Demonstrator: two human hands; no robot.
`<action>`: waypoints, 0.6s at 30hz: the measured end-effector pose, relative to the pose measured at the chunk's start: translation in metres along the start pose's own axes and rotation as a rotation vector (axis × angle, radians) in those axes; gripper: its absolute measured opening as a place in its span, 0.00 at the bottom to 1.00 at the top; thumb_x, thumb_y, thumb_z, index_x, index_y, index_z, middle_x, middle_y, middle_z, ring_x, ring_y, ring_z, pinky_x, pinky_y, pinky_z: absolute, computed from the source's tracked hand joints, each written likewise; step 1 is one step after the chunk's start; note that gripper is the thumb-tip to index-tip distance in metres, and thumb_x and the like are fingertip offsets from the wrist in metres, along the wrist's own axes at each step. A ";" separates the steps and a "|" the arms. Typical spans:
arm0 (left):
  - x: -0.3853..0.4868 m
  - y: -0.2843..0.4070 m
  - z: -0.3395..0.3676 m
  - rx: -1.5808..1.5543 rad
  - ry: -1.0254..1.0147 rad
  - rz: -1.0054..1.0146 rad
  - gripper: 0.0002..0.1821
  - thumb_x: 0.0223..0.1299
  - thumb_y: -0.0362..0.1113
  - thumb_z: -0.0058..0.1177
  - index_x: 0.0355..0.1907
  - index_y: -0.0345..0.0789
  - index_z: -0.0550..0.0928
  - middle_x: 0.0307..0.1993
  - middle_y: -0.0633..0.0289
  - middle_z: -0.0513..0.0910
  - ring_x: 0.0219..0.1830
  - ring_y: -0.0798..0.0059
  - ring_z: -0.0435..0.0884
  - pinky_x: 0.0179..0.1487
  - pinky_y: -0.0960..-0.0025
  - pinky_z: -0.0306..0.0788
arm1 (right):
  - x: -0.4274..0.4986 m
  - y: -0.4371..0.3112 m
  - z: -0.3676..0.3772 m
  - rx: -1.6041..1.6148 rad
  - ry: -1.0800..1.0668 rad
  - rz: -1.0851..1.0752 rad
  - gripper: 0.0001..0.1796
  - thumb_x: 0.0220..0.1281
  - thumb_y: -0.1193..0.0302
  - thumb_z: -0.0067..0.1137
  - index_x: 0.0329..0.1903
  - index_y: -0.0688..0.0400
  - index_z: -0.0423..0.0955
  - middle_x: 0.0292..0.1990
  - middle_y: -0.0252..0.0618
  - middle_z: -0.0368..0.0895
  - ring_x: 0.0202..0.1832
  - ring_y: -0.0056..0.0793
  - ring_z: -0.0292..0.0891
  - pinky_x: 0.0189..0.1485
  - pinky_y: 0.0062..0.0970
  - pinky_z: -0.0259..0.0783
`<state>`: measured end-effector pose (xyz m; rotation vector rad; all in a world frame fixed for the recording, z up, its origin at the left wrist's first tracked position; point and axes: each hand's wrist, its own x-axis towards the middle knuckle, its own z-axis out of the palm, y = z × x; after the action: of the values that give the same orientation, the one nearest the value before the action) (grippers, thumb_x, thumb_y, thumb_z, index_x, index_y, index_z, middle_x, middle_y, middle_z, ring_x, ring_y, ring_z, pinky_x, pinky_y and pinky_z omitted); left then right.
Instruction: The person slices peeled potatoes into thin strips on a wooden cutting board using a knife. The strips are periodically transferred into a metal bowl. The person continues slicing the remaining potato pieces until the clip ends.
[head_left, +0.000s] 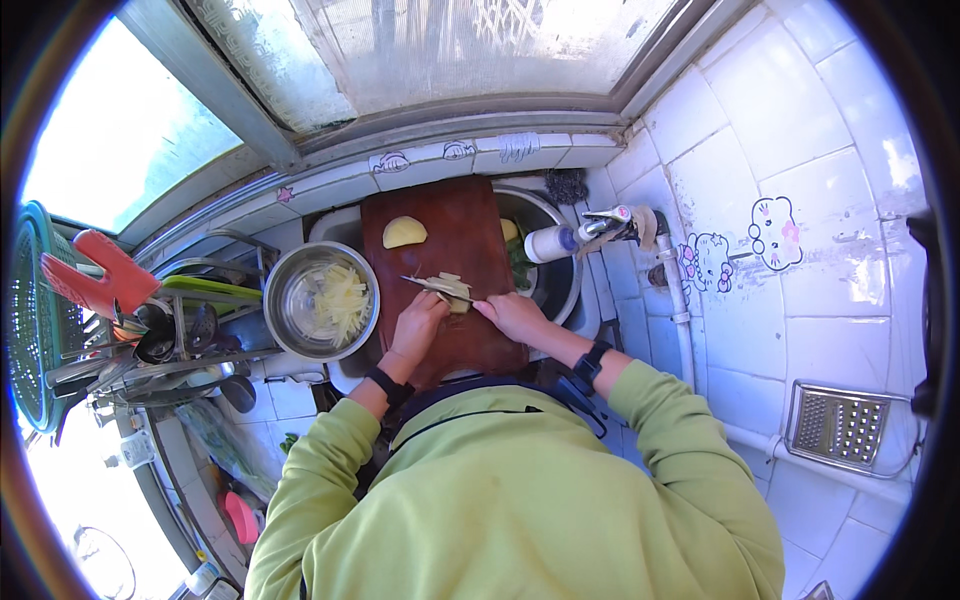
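Observation:
On a reddish-brown cutting board (442, 352) laid across the sink, my right hand (513, 315) grips the handle of a kitchen knife (415, 280), whose blade points left. My left hand (417, 322) presses its fingertips on a pile of cut potato (448, 286), close beside the blade. A peeled potato half (405, 232) lies farther back on the board, apart from both hands. Left of the board stands a round steel bowl (274, 315) with pale potato strips (341, 304) inside.
A faucet with a white filter (551, 244) reaches over the sink (574, 292), where greens (517, 262) and another potato piece lie. A rack with ladles (156, 326) and a red silicone mitt (101, 277) stands left. A metal grater (840, 427) hangs on the right wall.

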<state>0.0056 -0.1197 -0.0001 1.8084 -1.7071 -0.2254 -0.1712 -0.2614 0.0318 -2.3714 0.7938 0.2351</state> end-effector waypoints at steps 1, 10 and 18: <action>0.000 0.000 0.000 0.011 -0.002 0.004 0.08 0.51 0.28 0.56 0.36 0.37 0.82 0.42 0.62 0.81 0.49 0.60 0.80 0.47 0.62 0.78 | -0.007 0.000 -0.004 -0.003 -0.006 -0.003 0.31 0.75 0.48 0.40 0.32 0.61 0.79 0.30 0.56 0.83 0.36 0.57 0.81 0.41 0.51 0.75; 0.000 0.001 0.000 -0.007 -0.011 -0.009 0.08 0.51 0.29 0.57 0.37 0.37 0.82 0.42 0.63 0.81 0.48 0.61 0.81 0.47 0.63 0.78 | -0.002 0.001 0.003 -0.002 -0.047 0.006 0.31 0.75 0.48 0.40 0.32 0.61 0.80 0.31 0.57 0.83 0.38 0.58 0.80 0.42 0.51 0.75; 0.004 0.004 -0.004 0.008 -0.001 -0.003 0.09 0.50 0.28 0.55 0.36 0.37 0.82 0.42 0.62 0.81 0.49 0.61 0.81 0.48 0.62 0.78 | -0.011 0.004 -0.012 0.033 -0.051 0.023 0.32 0.75 0.47 0.40 0.30 0.61 0.80 0.31 0.58 0.83 0.38 0.59 0.80 0.43 0.51 0.74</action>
<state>0.0054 -0.1214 0.0064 1.8166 -1.7083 -0.2206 -0.1826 -0.2658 0.0438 -2.3171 0.7947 0.2886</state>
